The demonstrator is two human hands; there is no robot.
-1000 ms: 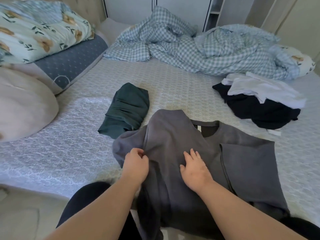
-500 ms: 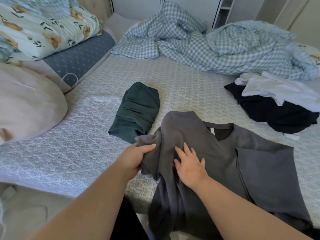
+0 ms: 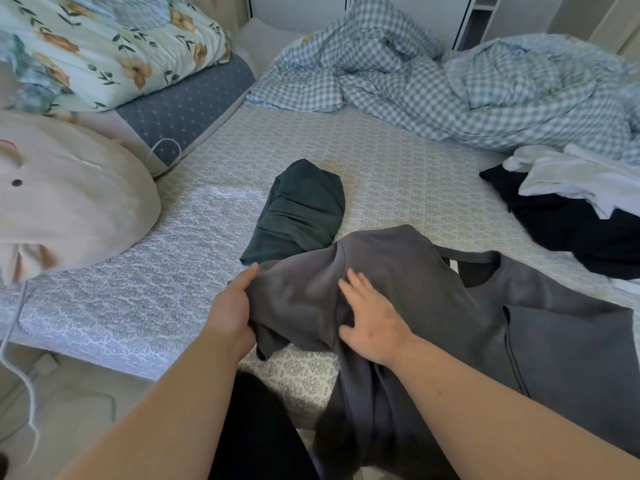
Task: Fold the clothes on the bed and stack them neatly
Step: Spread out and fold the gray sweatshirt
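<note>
Left hand (image 3: 231,311) grips grey garment (image 3: 433,306), apparently; right hand (image 3: 372,317) presses flat.

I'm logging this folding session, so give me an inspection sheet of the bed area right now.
Surface: patterned grey-white bed cover, partly bare.
Job's things: grey fabric garment spread at the near edge, part hanging off; folded dark green garment; unfolded black and white clothes pile.
Clutter: crumpled blue checked duvet; floral pillow; beige plush cushion.
Hands: left hand grips the grey garment's edge; right hand presses flat on it.
Cables: white cord at the left bedside.
Surroundings: white cupboard doors behind.
</note>
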